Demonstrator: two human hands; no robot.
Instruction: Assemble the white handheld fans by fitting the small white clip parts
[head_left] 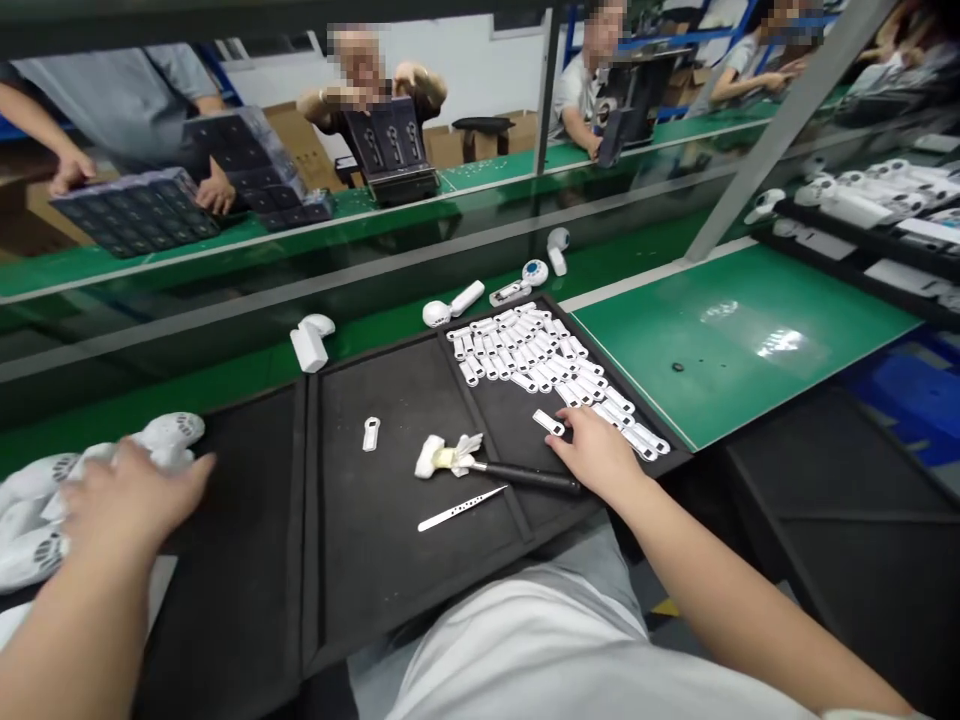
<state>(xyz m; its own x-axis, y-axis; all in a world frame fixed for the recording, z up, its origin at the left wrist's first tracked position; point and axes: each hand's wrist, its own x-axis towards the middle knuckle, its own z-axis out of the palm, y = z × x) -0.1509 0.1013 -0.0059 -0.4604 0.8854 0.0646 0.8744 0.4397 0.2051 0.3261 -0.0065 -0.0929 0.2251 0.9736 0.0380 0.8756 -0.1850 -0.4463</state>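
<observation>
My right hand pinches the end of a small white elongated cover with a dark square window, just over the black tray. Many similar white covers lie in rows beside it. My left hand is spread over a pile of white rounded devices with dark slots at the far left; its thumb stands apart, and the fingertips are slightly blurred. Between the hands lie a single white cover, a black-handled hammer with a white-wrapped head, and tweezers.
Several white device parts stand on the green ledge behind the tray. To the right is a green mat with clear plastic on it, and racked trays of white devices. Co-workers handle dark boxes across the line.
</observation>
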